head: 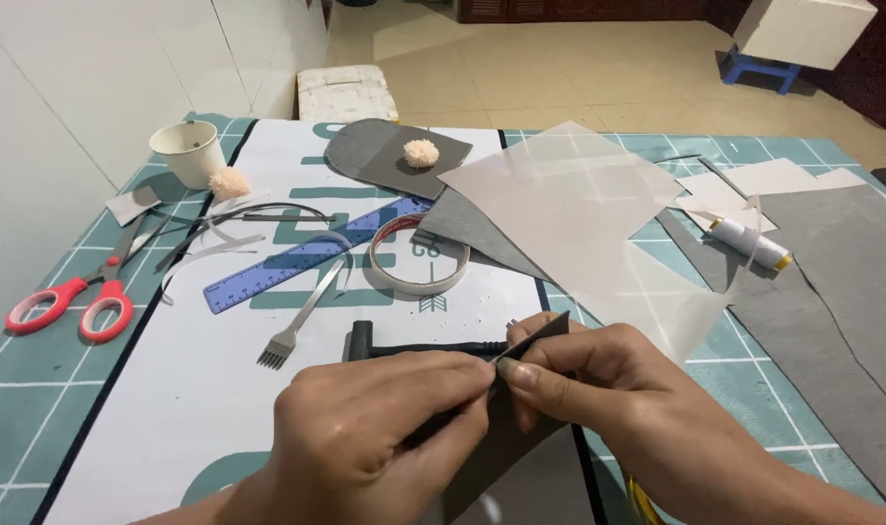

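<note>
Over the white mat (171, 389), both hands' fingers (516, 374) pinch a dark grey pointed piece (535, 335) (matte, leather-like).

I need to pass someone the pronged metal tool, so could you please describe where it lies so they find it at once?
Start at the white printed sheet covering the green cutting mat. Below the blue plastic ruler and left of the roll of clear tape lies the slim silver pronged tool. Its comb of short teeth points towards the hands; nothing nearby has teeth.

head cam | looks down, forward | close over table (34, 389)
</note>
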